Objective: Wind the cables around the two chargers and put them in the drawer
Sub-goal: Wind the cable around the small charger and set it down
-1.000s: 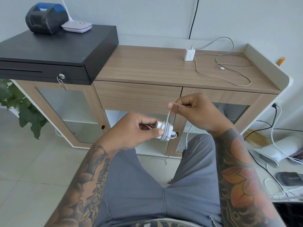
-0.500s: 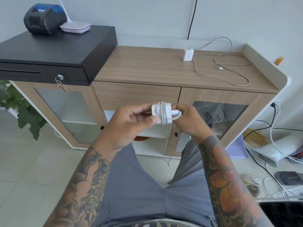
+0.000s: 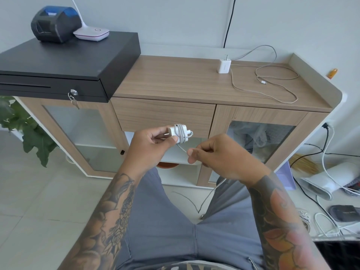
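My left hand (image 3: 151,142) grips a white charger (image 3: 178,133) that has several turns of white cable wound round its body. My right hand (image 3: 216,152) pinches the free cable (image 3: 182,149) just below and right of the charger; the cable's tail (image 3: 206,197) hangs down between my legs. A second white charger (image 3: 224,66) stands on the wooden cabinet top (image 3: 175,78) at the back, its cable (image 3: 272,84) sprawled loose to the right. The wooden drawer (image 3: 163,115) below the top is closed, right behind my hands.
A black cash drawer (image 3: 68,61) with a key sits at the cabinet's left, carrying a receipt printer (image 3: 55,23) and a white lamp base (image 3: 91,33). A plant (image 3: 23,129) stands far left. Cables and white devices (image 3: 331,182) lie on the floor at right.
My right hand has dropped from beside the charger to below and right of it, drawing the cable out. My left hand has kept hold of the charger.
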